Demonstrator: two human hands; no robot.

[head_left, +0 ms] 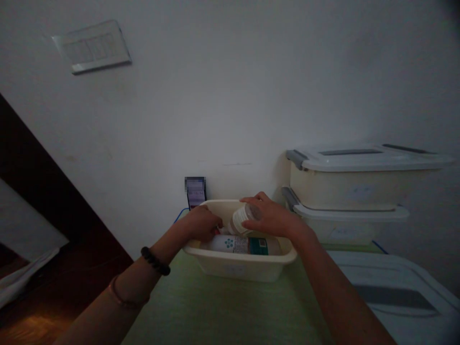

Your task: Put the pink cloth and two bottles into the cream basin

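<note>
A cream plastic bin [247, 269] stands on a green-topped table [215, 311] against the wall. My right hand [271, 215] is wrapped round a small white bottle [241, 219], held tilted over the bin. Over the bin's left rim, my left hand [201, 224] has its fingers curled inside; what they hold is hidden. A larger white bottle with a teal label [244, 245] lies on its side in the bin, below both hands.
Two lidded cream storage boxes [345, 191] are stacked to the right of the bin. A white lid with a grey handle [388, 282] lies at the near right. A phone [196, 191] leans against the wall behind the bin. A switch plate [94, 46] is high on the wall.
</note>
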